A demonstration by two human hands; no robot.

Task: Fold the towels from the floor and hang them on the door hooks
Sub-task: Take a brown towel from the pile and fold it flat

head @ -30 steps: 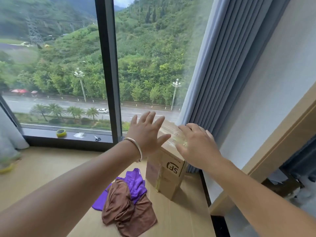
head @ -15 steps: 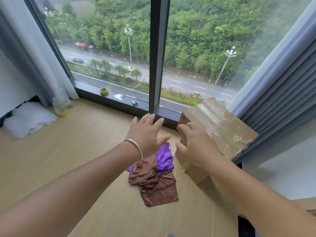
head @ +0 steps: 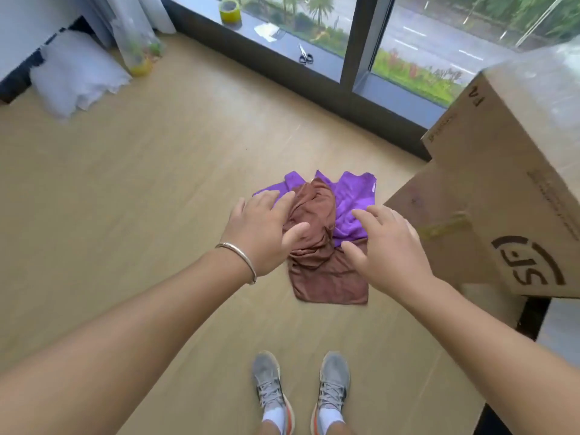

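A crumpled brown towel [head: 326,271] lies on the wooden floor, partly on top of a purple towel [head: 351,199]. My left hand [head: 260,233], a bracelet on its wrist, hovers over the left side of the pile with fingers spread and holds nothing. My right hand [head: 389,243] reaches out over the right side of the pile, fingers relaxed and empty. Whether either hand touches the cloth cannot be told. No door or hooks are in view.
A large cardboard box [head: 508,189] stands close on the right. The window sill behind holds scissors [head: 305,55] and a tape roll [head: 229,10]. A white cushion [head: 75,80] lies at the far left. My shoes [head: 301,387] stand just before the pile.
The view has tipped down from the window to the floor. Both hands have dropped from in front of the box to just above the towels.
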